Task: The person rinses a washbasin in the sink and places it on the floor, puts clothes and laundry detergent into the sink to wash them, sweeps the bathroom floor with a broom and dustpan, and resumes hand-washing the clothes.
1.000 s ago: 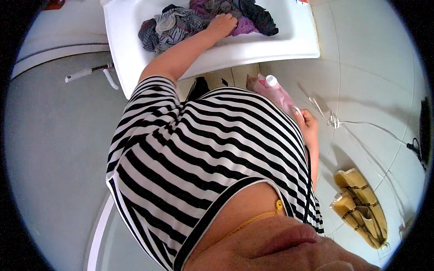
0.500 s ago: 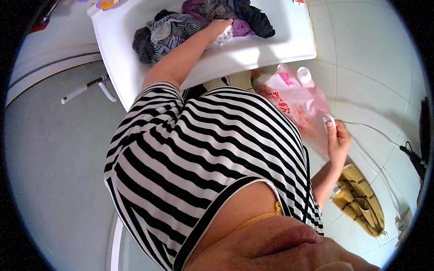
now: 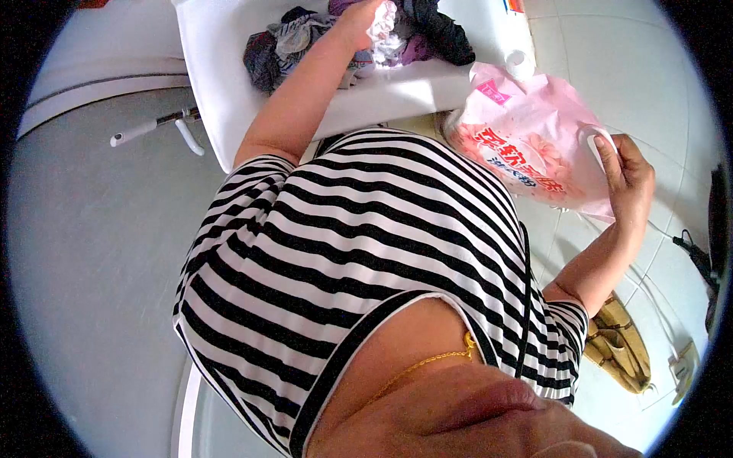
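Observation:
My left hand [image 3: 363, 23] is over the white basin, its fingers closed around a crumpled white cloth [image 3: 387, 47] that hangs down and looks thin. Beneath it lies a heap of dark clothes: grey striped pieces [image 3: 294, 46], a purple one [image 3: 416, 49] and a black one [image 3: 447, 34]. My right hand [image 3: 632, 172] grips the handle hole of a pink bag of laundry powder [image 3: 527, 145] with red lettering. The bag is tilted, and its round white spout [image 3: 519, 64] reaches the basin's right front corner.
The white basin [image 3: 221, 107] spans the top. At left, a white-handled fitting [image 3: 134, 133] sticks out near its edge. Tan slippers [image 3: 622, 351] rest at lower right, by a cable and dark plug [image 3: 691, 248]. White tiles [image 3: 603, 46] cover the right side.
My right hand has raised the bag of laundry powder up and to the right, bringing its spout to the basin's edge. My left hand has lifted the white cloth higher above the clothes.

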A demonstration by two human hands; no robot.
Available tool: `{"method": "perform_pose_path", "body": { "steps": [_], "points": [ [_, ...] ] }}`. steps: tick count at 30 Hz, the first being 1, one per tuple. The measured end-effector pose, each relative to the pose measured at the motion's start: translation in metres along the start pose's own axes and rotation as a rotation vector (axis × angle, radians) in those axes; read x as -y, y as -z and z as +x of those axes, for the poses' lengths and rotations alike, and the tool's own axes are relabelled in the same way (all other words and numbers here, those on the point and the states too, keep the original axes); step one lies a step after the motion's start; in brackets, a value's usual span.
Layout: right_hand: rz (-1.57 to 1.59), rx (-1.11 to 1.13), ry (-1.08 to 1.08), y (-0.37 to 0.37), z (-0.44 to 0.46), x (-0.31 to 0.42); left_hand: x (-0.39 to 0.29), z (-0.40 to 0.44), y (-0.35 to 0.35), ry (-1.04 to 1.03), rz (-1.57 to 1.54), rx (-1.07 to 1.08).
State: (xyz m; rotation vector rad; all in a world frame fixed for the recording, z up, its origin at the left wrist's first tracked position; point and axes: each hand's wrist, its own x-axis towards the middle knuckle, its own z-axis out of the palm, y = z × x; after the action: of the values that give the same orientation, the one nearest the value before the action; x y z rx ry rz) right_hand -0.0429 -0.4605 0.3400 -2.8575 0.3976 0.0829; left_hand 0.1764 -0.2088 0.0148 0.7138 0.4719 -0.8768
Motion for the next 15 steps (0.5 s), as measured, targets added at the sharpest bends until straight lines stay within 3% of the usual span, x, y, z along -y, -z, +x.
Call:
{"method": "perform_pose_path", "body": {
  "steps": [2,5,7,8,12,15],
  "points": [
    [0.038,0.014,-0.028,-0.004,-0.006,-0.009,-0.003,-0.001,0.002,-0.049,0.012,-0.066],
    [0.073,0.038,-0.051,-0.009,-0.017,-0.018,-0.001,0.015,0.037,-0.086,-0.049,0.028],
    [0.073,0.031,-0.04,-0.013,-0.025,-0.026,-0.001,0.063,0.08,0.015,0.007,0.362],
    [0.118,0.036,-0.043,-0.016,-0.032,-0.031,0.001,0.061,0.074,-0.011,0.037,0.245],
    [0.145,0.086,-0.138,-0.028,-0.063,-0.043,0.001,0.055,0.05,-0.021,-0.03,0.138],
    [0.195,0.086,-0.19,-0.053,-0.085,-0.058,-0.008,0.116,0.066,-0.032,0.158,0.259]
  ]
}}
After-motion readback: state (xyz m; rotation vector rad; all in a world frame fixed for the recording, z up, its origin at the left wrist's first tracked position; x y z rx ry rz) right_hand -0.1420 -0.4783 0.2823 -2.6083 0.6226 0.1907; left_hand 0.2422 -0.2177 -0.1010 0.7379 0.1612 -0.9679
